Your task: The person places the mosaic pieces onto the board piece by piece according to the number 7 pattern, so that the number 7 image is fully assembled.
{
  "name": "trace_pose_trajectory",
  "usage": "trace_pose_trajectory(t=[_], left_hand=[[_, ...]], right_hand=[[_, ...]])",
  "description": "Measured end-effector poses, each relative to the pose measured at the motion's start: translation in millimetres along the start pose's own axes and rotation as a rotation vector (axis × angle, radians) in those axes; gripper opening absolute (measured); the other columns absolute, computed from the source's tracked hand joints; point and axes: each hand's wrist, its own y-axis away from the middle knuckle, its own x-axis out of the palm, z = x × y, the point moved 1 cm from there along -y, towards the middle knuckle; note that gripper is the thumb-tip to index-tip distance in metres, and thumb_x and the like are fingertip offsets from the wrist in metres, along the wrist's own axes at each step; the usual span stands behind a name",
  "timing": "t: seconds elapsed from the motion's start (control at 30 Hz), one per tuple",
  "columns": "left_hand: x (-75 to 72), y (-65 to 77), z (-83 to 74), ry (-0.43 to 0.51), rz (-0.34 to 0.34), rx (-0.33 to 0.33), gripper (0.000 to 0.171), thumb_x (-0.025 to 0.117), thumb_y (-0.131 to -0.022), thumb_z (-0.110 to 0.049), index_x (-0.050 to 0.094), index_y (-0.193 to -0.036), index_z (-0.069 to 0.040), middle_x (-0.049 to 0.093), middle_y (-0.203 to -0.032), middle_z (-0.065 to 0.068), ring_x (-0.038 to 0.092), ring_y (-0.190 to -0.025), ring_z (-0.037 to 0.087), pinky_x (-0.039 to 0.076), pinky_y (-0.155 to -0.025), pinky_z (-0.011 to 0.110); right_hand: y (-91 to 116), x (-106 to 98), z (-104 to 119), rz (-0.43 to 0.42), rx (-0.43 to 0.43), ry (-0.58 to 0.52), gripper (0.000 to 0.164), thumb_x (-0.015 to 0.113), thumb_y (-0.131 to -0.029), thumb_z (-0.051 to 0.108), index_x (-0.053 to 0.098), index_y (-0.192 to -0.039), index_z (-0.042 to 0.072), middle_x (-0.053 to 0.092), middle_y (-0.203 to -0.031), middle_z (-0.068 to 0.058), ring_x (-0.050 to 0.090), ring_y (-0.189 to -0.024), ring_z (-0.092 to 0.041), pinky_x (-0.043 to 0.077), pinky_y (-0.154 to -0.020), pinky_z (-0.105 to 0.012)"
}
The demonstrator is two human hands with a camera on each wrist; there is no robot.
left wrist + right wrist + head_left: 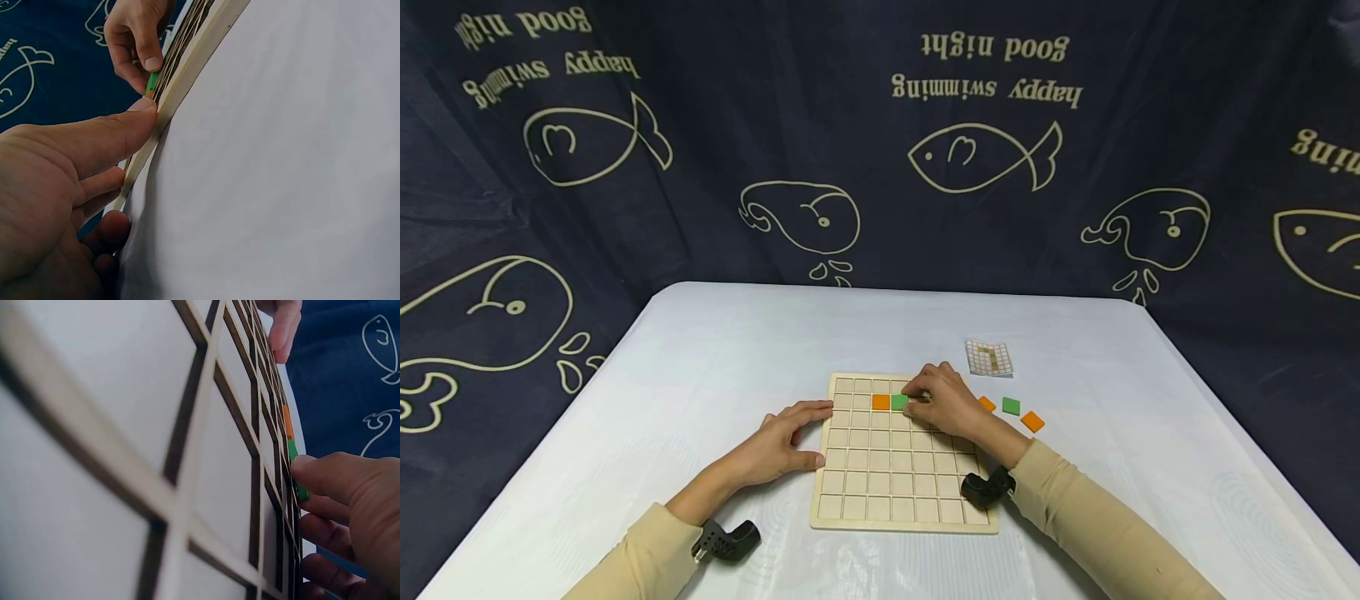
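Observation:
A wooden grid board [880, 483] lies on the table with an orange tile [881, 402] in a cell near its far edge. Right beside that tile is a green tile [898, 402], partly covered by my right hand [946, 402], whose thumb and fingers pinch it at the board's surface. In the right wrist view, green [292, 449] shows on both sides of the thumb. My left hand [775, 443] rests against the board's left edge, thumb and fingers extended; in the left wrist view its thumb [125, 134] touches the wooden rim.
To the right of the board lie another green tile [1011, 406] and an orange tile [1033, 422], with one more orange tile [987, 404] partly behind the right wrist. A small printed grid card [988, 358] sits farther back. A dark patterned cloth [880, 233] hangs behind the table.

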Motion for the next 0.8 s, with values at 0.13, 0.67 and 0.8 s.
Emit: trace_pose_trajectory(t=[0.13, 0.67, 0.8], left_hand=[[-0.7, 0.7, -1.1, -0.020, 0.002, 0.005, 0.068, 0.074, -0.079, -0.031, 0.047, -0.139, -0.013, 0.039, -0.149, 0.001, 0.044, -0.098, 0.013, 0.020, -0.084, 0.037], [-0.2, 0.1, 0.1, -0.010, 0.005, 0.004, 0.068, 0.074, -0.080, -0.033, 0.047, -0.139, -0.014, 0.038, -0.150, 0.000, 0.045, -0.108, 0.015, 0.019, -0.090, 0.045], [0.0, 0.0, 0.6, -0.016, 0.007, 0.011, 0.067, 0.073, -0.080, -0.033, 0.047, -0.139, -0.013, 0.038, -0.150, 0.001, 0.045, -0.102, 0.012, 0.020, -0.086, 0.040]], right_hand=[[0.6, -0.2, -0.1, 0.002, -0.011, 0.005, 0.023, 0.072, -0.083, 0.024, 0.072, -0.103, 0.014, 0.058, -0.091, 0.003, 0.040, -0.084, -0.013, 0.032, -0.078, -0.031], [0.9, -0.5, 0.8, -0.003, -0.019, 0.007, 0.025, 0.073, -0.081, 0.024, 0.072, -0.103, 0.012, 0.059, -0.092, 0.001, 0.041, -0.084, -0.014, 0.033, -0.077, -0.032], [1.4, -0.4, 0.3, -0.004, -0.025, 0.010, 0.025, 0.073, -0.081, 0.025, 0.072, -0.103, 0.012, 0.059, -0.092, 0.001, 0.041, -0.084, -0.014, 0.033, -0.077, -0.031]])
